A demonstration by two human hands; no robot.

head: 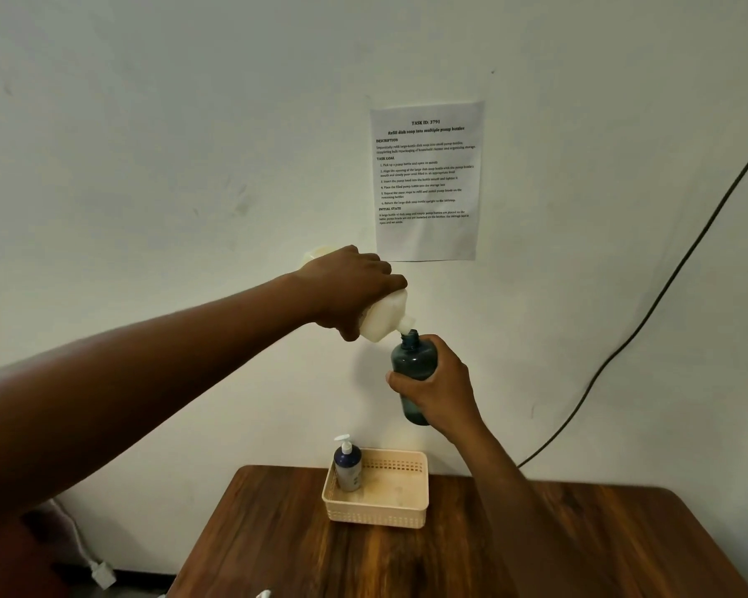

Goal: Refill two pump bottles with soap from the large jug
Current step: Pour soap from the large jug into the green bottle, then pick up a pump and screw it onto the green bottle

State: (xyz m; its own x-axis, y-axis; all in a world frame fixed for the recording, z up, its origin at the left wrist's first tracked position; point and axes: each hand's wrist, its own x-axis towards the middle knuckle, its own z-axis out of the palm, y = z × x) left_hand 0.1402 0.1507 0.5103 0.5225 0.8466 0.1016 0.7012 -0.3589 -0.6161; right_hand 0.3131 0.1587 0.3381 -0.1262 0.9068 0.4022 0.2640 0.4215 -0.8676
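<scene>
The left hand [355, 291] hides most of the jug [385, 315]. A white object [263, 593] is cut off at the bottom edge. The sheet's [426, 181] small print is unreadable.

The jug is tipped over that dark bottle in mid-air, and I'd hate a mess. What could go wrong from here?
1. The jug spout only meets the narrow neck of the dark bottle, so soap could run down outside.
2. Both are held in the air above the table; a wobble of either hand could spill onto it.

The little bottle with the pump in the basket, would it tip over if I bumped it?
Probably, yes. The pump bottle stands tall and narrow, so a bump could topple it. The basket wall beside it might catch it. It looks like plastic, so it likely wouldn't break.
</scene>
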